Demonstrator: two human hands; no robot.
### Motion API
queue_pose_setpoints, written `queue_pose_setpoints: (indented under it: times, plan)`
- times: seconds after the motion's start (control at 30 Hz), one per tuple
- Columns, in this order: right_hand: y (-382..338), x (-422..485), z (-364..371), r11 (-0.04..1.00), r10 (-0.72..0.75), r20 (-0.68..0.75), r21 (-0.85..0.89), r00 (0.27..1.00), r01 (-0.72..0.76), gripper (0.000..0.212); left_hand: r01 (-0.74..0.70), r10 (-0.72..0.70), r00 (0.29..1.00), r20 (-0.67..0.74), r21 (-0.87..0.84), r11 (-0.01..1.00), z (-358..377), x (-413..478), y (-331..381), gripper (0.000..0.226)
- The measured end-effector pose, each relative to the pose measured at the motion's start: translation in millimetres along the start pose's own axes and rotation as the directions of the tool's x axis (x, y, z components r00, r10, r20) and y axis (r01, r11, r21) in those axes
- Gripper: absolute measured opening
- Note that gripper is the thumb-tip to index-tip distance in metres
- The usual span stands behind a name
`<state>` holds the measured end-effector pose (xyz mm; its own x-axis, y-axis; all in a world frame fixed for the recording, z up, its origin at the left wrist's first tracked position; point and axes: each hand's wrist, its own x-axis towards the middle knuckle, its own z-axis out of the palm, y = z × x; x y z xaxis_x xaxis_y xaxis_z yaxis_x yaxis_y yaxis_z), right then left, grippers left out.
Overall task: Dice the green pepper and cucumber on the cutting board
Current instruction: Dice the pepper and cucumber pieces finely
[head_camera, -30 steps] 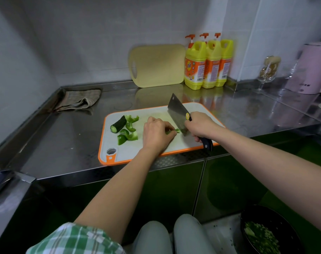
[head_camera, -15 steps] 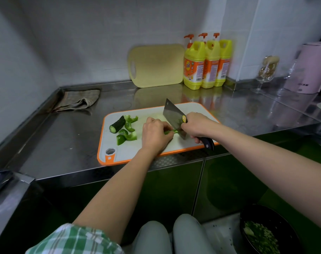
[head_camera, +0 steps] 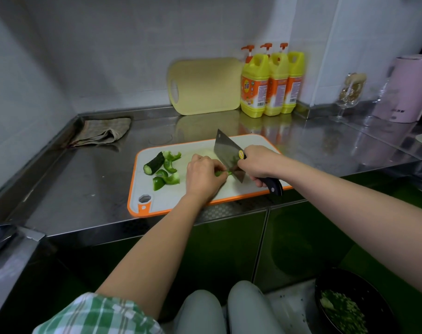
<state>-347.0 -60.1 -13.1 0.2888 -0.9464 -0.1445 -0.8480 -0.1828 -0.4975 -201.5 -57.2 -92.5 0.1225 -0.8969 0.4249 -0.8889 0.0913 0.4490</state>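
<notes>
My right hand [head_camera: 258,163] keeps a closed grip on the cleaver [head_camera: 225,150] above the cutting board [head_camera: 157,203]; my left hand [head_camera: 204,175], fingers curled, seems to pin a green pepper strip [head_camera: 221,174] at the blade. A cucumber chunk [head_camera: 154,163] and pepper pieces [head_camera: 167,175] lie further left.

green-and-white checked short sleeve [head_camera: 94,314], bare forearms [head_camera: 157,249], pale grey trousers [head_camera: 200,312].

White tiled walls [head_camera: 108,56] meet in a corner behind a reflective stainless steel worktop [head_camera: 84,184], glossy dark green cabinet doors [head_camera: 301,237] sit beneath it, and pale speckled floor [head_camera: 289,297] shows below.
</notes>
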Motion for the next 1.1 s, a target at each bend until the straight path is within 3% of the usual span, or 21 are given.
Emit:
queue_pose_setpoints:
  times: [0.23,0.43,0.7,1.1]
  plan:
    - [-4,6,10,0.999,0.019,-0.039,-0.042,0.999,-0.021,0.021,-0.013,0.013,1.000,-0.008,0.002,1.000,-1,0,0,0.017]
    - [6,12,15,0.994,-0.007,-0.127,0.107,0.992,0.021,0.019,-0.008,0.008,1.000,-0.016,0.002,1.000,-2,-2,0,0.016]
    - [8,2,-1,0.992,-0.015,-0.013,0.126,1.000,0.016,0.015,0.089,-0.089,0.996,0.000,-0.014,0.996,7,3,-8,0.010]
    - [5,-1,2,1.000,-0.027,0.002,0.004,1.000,0.027,0.016,0.089,-0.089,0.996,-0.013,-0.013,0.996,7,3,-9,0.003]
